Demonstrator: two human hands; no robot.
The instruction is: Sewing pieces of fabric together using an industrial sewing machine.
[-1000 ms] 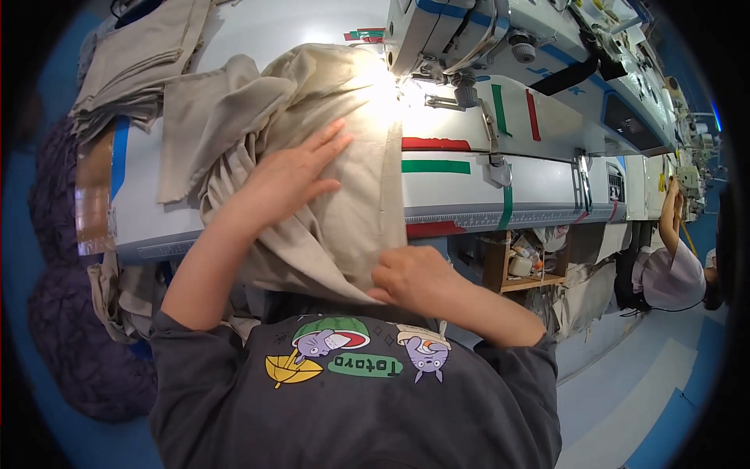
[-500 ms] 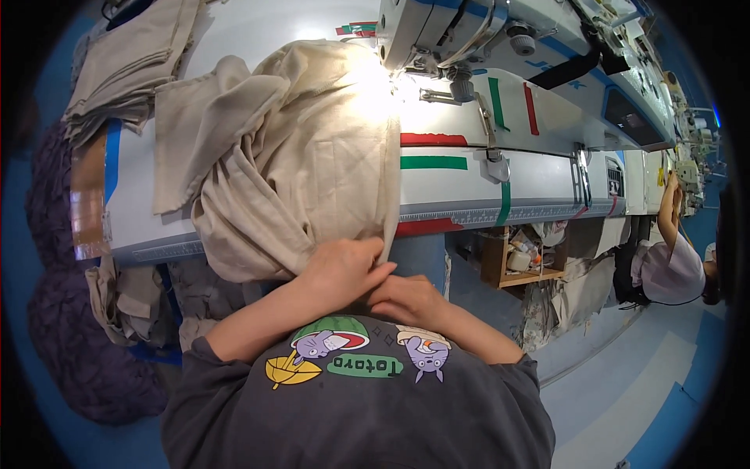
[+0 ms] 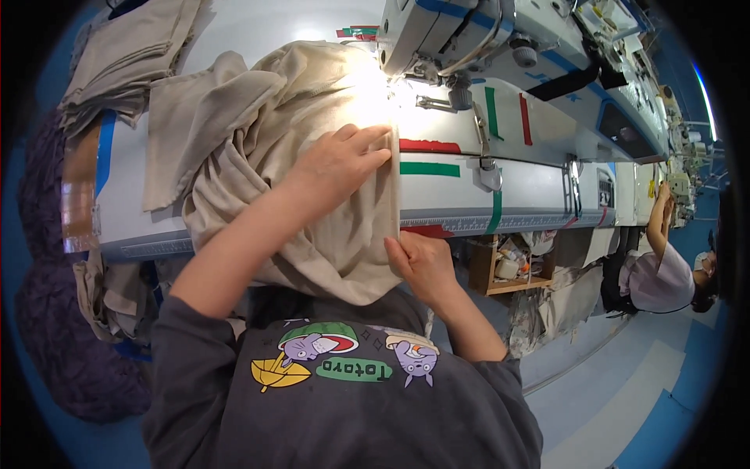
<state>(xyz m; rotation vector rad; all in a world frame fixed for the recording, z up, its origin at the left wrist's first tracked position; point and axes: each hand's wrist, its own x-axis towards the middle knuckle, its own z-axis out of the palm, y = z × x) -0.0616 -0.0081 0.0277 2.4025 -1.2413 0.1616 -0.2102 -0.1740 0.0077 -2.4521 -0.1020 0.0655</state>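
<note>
A beige garment (image 3: 269, 176) lies bunched on the sewing machine's bed, its far part under the bright lamp by the needle area. Its right edge runs straight from the presser foot toward me, and the near part hangs over the table's front edge. My left hand (image 3: 332, 168) rests on the cloth below the needle area, its thumb and fingers closed on that folded edge. Lower down, at the table's front, my right hand (image 3: 426, 266) pinches the same edge, fingers curled in. The sewing machine (image 3: 469, 39) stands above the cloth; glare hides its needle.
Stacked beige cloth pieces (image 3: 129, 59) lie at the back left. A ruler strip (image 3: 516, 221) lines the table's front. Below it hangs a wooden box (image 3: 512, 270) holding small items. Dark purple cloth (image 3: 78, 336) is heaped at left. A co-worker (image 3: 660, 277) sits at far right.
My left hand has moved up along the garment's edge toward the needle area. My right hand has moved up and right onto the edge. The near cloth has spread toward me.
</note>
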